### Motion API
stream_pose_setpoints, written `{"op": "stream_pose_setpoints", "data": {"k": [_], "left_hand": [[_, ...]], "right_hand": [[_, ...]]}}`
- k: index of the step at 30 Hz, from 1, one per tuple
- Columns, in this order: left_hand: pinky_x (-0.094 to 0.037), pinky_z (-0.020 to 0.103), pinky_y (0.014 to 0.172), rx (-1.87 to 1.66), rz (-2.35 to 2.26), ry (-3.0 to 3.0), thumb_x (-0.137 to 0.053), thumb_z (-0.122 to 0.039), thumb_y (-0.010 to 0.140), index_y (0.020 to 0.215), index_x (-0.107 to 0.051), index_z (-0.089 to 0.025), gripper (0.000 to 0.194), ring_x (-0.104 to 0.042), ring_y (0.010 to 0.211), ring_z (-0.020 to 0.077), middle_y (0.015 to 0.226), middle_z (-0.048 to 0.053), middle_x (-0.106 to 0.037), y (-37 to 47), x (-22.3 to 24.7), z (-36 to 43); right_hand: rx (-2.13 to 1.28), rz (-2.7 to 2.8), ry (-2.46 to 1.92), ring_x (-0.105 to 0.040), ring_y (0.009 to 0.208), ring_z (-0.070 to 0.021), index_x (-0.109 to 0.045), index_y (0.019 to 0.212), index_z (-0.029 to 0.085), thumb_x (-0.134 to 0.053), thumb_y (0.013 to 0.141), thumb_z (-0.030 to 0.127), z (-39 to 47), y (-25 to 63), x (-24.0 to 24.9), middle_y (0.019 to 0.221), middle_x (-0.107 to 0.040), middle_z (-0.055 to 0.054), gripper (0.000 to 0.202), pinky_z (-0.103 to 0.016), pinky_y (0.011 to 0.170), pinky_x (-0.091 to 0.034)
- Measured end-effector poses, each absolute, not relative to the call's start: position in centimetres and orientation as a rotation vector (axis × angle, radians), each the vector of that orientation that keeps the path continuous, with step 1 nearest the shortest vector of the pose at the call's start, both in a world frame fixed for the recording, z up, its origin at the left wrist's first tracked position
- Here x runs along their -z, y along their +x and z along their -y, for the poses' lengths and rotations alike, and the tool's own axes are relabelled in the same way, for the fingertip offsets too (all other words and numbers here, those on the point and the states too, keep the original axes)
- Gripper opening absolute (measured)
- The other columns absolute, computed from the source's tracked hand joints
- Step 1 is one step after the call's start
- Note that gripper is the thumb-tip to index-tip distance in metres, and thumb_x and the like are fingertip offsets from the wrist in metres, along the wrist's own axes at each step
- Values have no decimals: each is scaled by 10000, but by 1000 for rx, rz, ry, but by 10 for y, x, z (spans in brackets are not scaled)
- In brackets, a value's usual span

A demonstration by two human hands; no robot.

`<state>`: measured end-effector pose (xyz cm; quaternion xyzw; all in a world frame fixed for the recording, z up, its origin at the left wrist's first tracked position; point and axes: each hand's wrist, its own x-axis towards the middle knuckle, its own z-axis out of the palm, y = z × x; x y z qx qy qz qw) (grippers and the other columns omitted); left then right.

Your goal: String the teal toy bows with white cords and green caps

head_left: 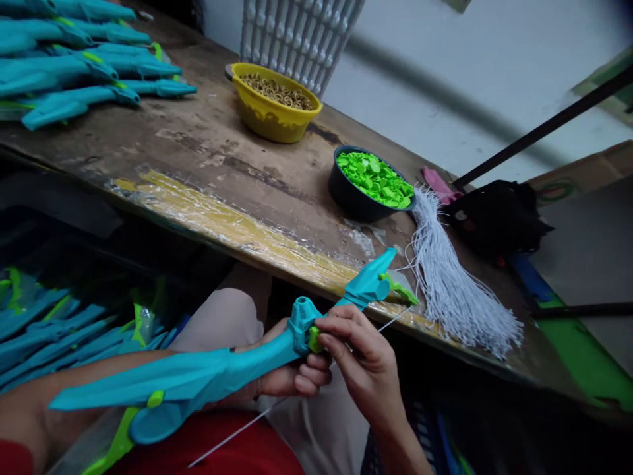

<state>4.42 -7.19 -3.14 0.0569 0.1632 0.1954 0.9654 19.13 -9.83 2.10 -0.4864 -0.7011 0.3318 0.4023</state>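
A long teal plastic piece, shaped like a bow, lies slanted across my lap. My left hand is wrapped round its middle from below. With thumb and fingertips, my right hand pinches a small green part against the side of the teal middle block. Bright green clips sit near both ends of the bow. A thin white string runs below the bow on the left and shows again beyond my right hand.
On the wooden table stand a yellow bowl of brass-coloured rings and a dark bowl of green parts. White strings hang over the edge. Teal pieces are stacked back left; more lie below left.
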Motion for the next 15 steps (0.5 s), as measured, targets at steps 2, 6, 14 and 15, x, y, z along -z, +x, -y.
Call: {"op": "stream_pose_setpoints", "data": {"k": [2, 6, 14, 15], "left_hand": [[-157, 169, 387, -327, -273, 31, -561, -487, 921, 633, -486, -184, 425, -297, 442, 67, 544, -43, -369, 48, 36, 74], [-176, 179, 398, -258, -165, -60, -658, -435, 805, 615, -511, -170, 357, -324, 467, 87, 540, -13, -385, 55, 52, 74], [-184, 187, 404, -259, -79, -91, -726, -434, 743, 627, -511, -168, 362, -347, 476, 92, 550, -2, -431, 60, 66, 79], [-169, 188, 404, -250, -74, -90, -731, -434, 736, 619, -500, -171, 369, -338, 474, 90, 547, -5, -424, 60, 66, 79]], "right_hand": [[-797, 1793, -1244, -617, 896, -150, -724, 1091, 310, -604, 958, 103, 101, 192, -18, 983, -604, -14, 273, -243, 743, -503], [-700, 1811, -1264, -611, 901, -147, -696, 1093, 274, -588, 975, 112, 105, 190, -15, 991, -607, -19, 228, -241, 749, -498], [-611, 1920, -1302, -612, 849, -140, -621, 1162, 255, -581, 985, 118, 105, 192, -14, 951, -602, -12, 228, -241, 721, -500], [-592, 1944, -1296, -609, 837, -139, -620, 1141, 253, -582, 983, 115, 104, 192, -15, 944, -601, -11, 212, -240, 714, -498]]}}
